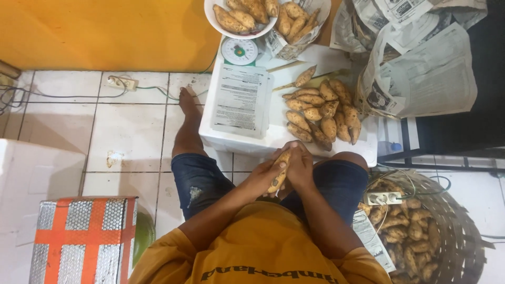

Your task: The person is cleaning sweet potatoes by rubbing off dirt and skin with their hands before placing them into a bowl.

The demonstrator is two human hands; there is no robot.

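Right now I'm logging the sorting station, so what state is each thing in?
Left hand: shut on sweet potato.
Right hand: shut on the same sweet potato.
Scale bowl: filled with tubers.
Woven basket: partly full.
Newspaper bag: open, filled.

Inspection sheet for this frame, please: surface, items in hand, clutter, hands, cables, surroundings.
Surface: white box top serves as table over a tiled floor.
Job's things: one sweet potato held; a pile on the box; more in the bowl on the scale and in the woven basket.
Clutter: newspaper, printed sheet.
Hands: left hand and right hand both grip the potato.
Cables: green cord to a floor socket; power strip on the basket.
Surroundings: orange wall, foil-wrapped box.
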